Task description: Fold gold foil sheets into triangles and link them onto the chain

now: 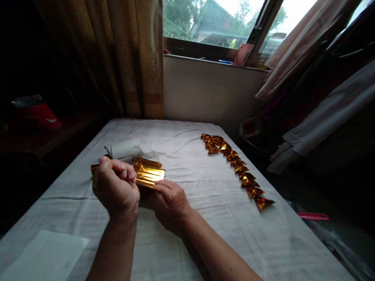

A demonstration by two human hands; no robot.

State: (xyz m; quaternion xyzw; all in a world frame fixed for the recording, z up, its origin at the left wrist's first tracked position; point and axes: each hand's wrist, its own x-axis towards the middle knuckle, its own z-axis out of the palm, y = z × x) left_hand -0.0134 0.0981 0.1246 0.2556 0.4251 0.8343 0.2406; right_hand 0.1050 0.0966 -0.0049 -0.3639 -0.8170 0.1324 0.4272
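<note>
Between my hands, above the bed, is a shiny gold foil paper [150, 175] with creases across it. My left hand [117, 185] is closed at its left end, fingers curled in and thumb on top; the fist hides that end of the paper. My right hand [173, 200] pinches the lower right corner, thumb underneath. Just behind the paper lie more gold foil [150, 162] and a pale paper roll or wrapper [124, 149]. To the right, a curved row of folded gold foil pieces [240, 168] lies on the sheet, several of them overlapping.
The pale bedsheet [211, 234] has wrinkles. A white paper sheet [43, 255] lies front left. Beyond are a curtain [129, 58] and a windowsill with a pink cup [243, 54]. Clothes [328, 113] hang at right; a red container [38, 115] stands at left.
</note>
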